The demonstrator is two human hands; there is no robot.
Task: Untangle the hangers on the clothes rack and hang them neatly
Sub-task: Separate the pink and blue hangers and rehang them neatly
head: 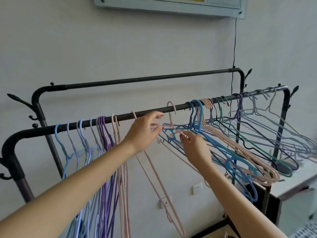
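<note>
Hangers hang along the front rail [154,112] of a black double-bar clothes rack [12,152] that stands against a pale wall [103,48]. Left portion of rail: light blue hangers [67,158], purple hangers [106,140] and pale pink hangers [120,152] hang straight down, close together, hooks over the bar. Right portion: a tangled cluster [240,140] of blue, pink, green, dark and grey-lilac hangers, all swung out to the right and tilted well off vertical, frames overlapping and crossing one another. One pink hanger [171,109] sits with its hook raised above the rail near the middle; whether the hook rests on the bar cannot be told. A second long pink hanger [154,172] slants down from below the left hand toward the lower centre. Left hand [145,133] is just below the rail, fingers partly extended, thumb and forefinger closing on thin wire at the left edge of the tangle; which hanger that wire belongs to is unclear. Right hand [195,148] is just beside and lower, fingers curled, tips pinching a blue hanger [223,152] near its neck. The two hands are near each other, fingertips almost touching. Rear rail [145,79] of the rack carries no hangers. A black cable [234,48] runs down the wall from a white wall unit [171,7] at top. A wall socket [197,188] is visible below the tangle.
</note>
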